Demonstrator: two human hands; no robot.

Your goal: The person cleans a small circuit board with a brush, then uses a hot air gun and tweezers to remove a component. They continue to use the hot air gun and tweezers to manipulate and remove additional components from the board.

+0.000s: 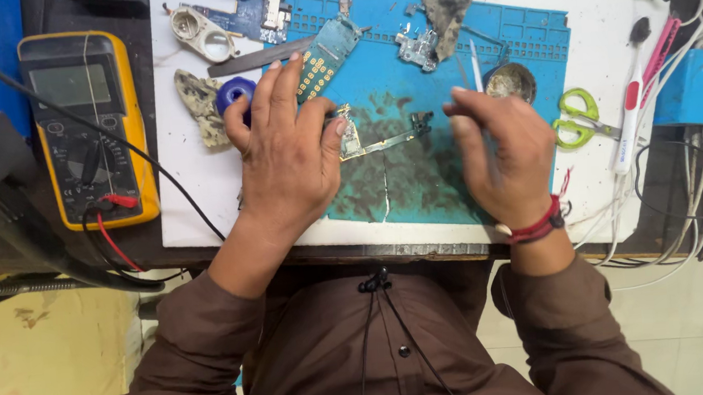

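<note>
The left hand (285, 148) lies flat with its fingers spread and loosely open, the thumb tip pressing down on a small gold-toned circuit board (350, 135) that rests on the stained blue work mat (514, 38). A thin metal strip runs from that board to the right, toward the other hand. The right hand (503, 152) is curled closed around a slim white tool (475, 58), probably tweezers or a probe, though the fingers hide most of it; its upper end sticks up past the knuckles. A red thread band circles that wrist.

Just beyond the left fingertips sit a blue round cap (234, 92) and a teal phone board with a keypad grid (324, 57). A small round tin (511, 82) lies near the right hand, with green-handled scissors (577, 115) further right. A yellow multimeter (87, 126) stands well apart on the left.
</note>
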